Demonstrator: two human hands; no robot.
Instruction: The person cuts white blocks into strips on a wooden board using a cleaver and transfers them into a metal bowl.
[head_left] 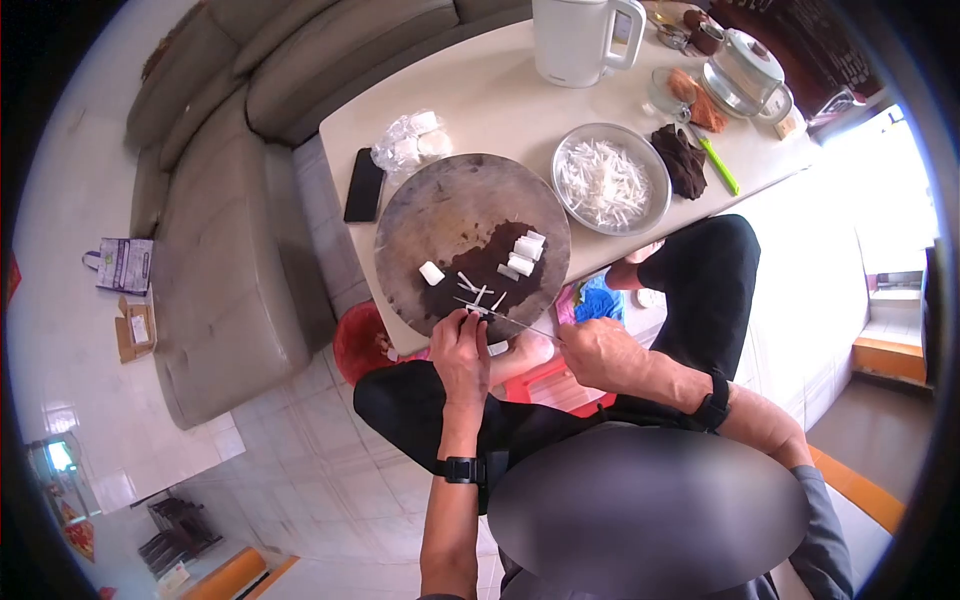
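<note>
Left hand (460, 345): fingers bunched narrow, tips pressing a white piece (479, 312) down at the near edge of the board (440, 210). The piece is mostly hidden under the fingertips.

Right hand (598, 355): closed on the handle of a knife (520, 325), handle hidden in the fist. The thin blade runs from the right hand across to the left fingertips, lying over the board's near rim.

Just beyond the left fingertips: a few cut strips (476, 290) on the board's dark wet patch. Further out, a stack of blocks (525, 250), and one lone block (431, 272) off to the left.

Board sits on the desk (500, 100), overhanging its near edge.

Beyond the right hand: a metal plate (570, 150) heaped with white shreds, then a dark cloth (682, 160) and green tool (720, 168).

Beyond the left hand, past the board: phone (364, 185) and a bag (410, 145) of white lumps. Kettle (575, 40) at the desk's far side.

Both wrists carry black bands.
</note>
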